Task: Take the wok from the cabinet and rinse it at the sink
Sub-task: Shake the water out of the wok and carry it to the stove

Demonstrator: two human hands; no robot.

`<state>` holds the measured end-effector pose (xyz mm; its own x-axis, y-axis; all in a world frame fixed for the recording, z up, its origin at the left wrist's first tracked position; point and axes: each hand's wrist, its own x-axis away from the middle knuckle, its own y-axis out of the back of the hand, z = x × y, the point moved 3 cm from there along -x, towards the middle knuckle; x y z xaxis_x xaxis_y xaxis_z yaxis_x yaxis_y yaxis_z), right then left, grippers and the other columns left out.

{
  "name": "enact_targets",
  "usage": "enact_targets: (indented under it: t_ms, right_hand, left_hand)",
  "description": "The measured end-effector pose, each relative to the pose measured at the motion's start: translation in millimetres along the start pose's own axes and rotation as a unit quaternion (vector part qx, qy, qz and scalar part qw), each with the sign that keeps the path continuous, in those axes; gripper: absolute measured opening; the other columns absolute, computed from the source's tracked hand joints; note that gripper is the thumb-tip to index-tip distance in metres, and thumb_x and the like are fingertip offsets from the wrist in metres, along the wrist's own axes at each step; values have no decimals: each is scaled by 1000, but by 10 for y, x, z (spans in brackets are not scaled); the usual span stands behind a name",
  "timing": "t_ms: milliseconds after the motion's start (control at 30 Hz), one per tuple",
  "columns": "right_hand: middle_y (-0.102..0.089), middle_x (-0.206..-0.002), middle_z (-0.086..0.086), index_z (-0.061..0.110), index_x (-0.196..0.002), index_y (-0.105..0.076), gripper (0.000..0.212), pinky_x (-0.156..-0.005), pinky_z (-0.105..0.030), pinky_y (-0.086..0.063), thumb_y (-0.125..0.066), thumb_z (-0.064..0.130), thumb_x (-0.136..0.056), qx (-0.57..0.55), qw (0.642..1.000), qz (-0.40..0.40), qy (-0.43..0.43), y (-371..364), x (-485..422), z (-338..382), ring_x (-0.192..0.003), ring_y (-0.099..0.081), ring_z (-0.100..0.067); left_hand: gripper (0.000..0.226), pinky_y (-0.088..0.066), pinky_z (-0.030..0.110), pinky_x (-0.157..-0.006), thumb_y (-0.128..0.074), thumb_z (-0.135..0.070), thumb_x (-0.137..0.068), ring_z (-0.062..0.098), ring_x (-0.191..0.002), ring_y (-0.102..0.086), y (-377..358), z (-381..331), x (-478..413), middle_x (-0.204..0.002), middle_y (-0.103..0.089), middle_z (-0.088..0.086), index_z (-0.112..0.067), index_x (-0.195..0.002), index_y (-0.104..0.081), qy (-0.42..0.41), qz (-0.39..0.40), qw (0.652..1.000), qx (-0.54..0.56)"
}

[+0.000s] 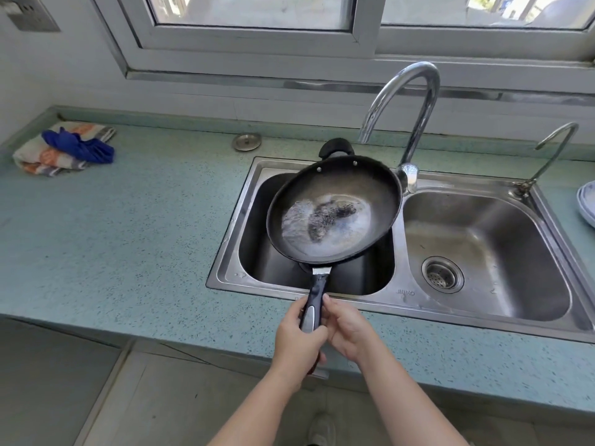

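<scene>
Obscuring the basin [257, 252] — wok [335, 214] gripped by left hand [297, 342], right hand [349, 333]

One small brand mark [405, 292] is stamped on the sink's [354, 300] front rim, below the divide between its basins; it lies upside down, its letters too blurred to read.

One wide-angle view, worn at head height, looks forward and steeply down across the bench [128, 236] toward the window [251, 14] wall. The double sink [399, 294] lies close below, right of centre. The left hand [297, 342] and right hand [347, 333] meet low in the middle, near the lens. Floor [48, 381] shows at lower left. Straight edges bow outward toward the borders.
</scene>
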<state>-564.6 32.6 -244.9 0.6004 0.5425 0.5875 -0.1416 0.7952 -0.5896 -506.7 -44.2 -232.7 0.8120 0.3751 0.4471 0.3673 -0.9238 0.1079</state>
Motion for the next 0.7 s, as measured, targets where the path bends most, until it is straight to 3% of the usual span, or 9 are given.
enact_targets:
  t_ms: [167,267,433,600,700]
  right_hand:
    - [-70,-94,-11,4,-102,-54,27,-59,-32,-57,-31,17,-98,-17,1000,20,1,0,-24,97,-77,-67,-22]
    - [-64,-106,-14,1,-106,-51,23,-74,-33,-56,-32,13,-98,-40,999,24,7,-18,-26,139,-92,-63,-23]
    - [-61,-99,-17,0,-99,-55,23,-72,-30,-57,-34,10,-97,-41,999,9,9,-52,-43,135,-89,-62,-24]
    - [-72,-74,-14,1,-84,-58,27,-82,-34,-49,-36,10,-96,-26,1000,-12,4,-54,-92,91,-75,-67,-21]
    - [-73,-70,-11,2,-82,-58,29,-74,-32,-51,-35,12,-97,-10,1000,-23,2,-39,-129,48,-67,-69,-17]
  left_hand:
    - [47,-34,18,-37,-51,4,-79,14,-33,-42,-35,-24,44,-47,-52,1,-35,-105,-56,42,58,991,113]
    - [42,-31,16,-37,-50,1,-82,12,-33,-40,-44,-11,58,-46,-49,1,-33,-107,-54,62,88,982,153]
    - [40,-31,16,-35,-50,2,-83,11,-33,-40,-11,-3,56,-47,-49,2,-29,-109,-52,74,100,976,180]
    - [41,-35,17,-34,-48,5,-85,11,-35,-41,21,22,50,-47,-48,1,-25,-111,-49,75,106,974,187]
    - [38,-45,21,-42,-51,2,-87,13,-43,-51,73,44,22,-51,-54,2,-27,-113,-50,71,111,979,158]
